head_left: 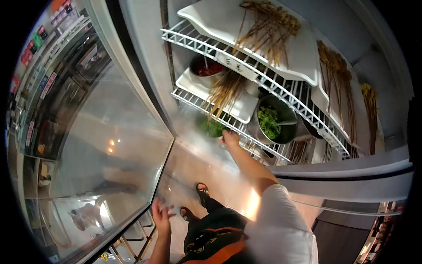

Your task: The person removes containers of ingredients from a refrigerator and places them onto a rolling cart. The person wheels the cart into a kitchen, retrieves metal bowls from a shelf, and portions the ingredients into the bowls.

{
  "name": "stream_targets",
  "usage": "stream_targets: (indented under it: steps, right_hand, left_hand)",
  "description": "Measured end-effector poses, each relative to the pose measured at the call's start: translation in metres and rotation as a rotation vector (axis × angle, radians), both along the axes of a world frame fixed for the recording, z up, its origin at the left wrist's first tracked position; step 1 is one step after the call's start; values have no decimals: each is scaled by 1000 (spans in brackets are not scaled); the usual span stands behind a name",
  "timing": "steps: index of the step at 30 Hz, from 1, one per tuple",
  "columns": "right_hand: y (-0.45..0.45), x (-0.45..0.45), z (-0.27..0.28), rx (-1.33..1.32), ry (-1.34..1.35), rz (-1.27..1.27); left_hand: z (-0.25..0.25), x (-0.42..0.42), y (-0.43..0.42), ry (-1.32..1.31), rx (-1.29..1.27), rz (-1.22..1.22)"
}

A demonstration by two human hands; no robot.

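My right hand (229,138) is at the front of the lower wire shelf, fingers closed on the edge of a container of leafy greens (213,128). The greens are blurred, and the container's shape is hard to make out. My left hand (162,216) hangs low by the edge of the glass door (118,127), fingers apart and holding nothing. Right of my right hand, a metal pot (259,130) of chopped green herbs stands on the shelf. A white tray (244,110) with skewers (226,93) lies above my right hand.
The upper wire shelf (211,49) carries white trays (215,20) of skewers. Beside the lower tray is a metal bowl (209,81) of red food with a utensil in it. The glass door stands swung out on the left. A stool frame (132,242) is below.
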State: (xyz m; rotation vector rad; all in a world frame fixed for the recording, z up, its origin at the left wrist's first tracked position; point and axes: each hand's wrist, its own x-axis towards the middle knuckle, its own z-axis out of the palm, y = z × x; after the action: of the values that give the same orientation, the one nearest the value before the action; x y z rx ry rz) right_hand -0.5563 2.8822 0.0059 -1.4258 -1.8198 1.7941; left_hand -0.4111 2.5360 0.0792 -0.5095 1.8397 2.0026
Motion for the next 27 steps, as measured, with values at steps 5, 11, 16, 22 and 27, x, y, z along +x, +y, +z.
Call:
stream_targets:
  steps: [5, 11, 16, 22, 27]
  right_hand:
    - [-8, 122, 46, -223, 99, 343]
    - [-33, 191, 124, -246, 136, 572]
    - [-52, 214, 167, -99, 192, 588]
    - [-82, 226, 191, -116, 252, 498]
    - [-89, 221, 199, -84, 275, 587]
  left_hand:
    - [-4, -60, 83, -258, 153, -255]
    - [-2, -48, 91, -472, 553, -481]
    - [43, -20, 83, -190, 369, -384]
    - [61, -8, 66, -49, 341, -368]
    - [71, -7, 48, -100, 334, -324]
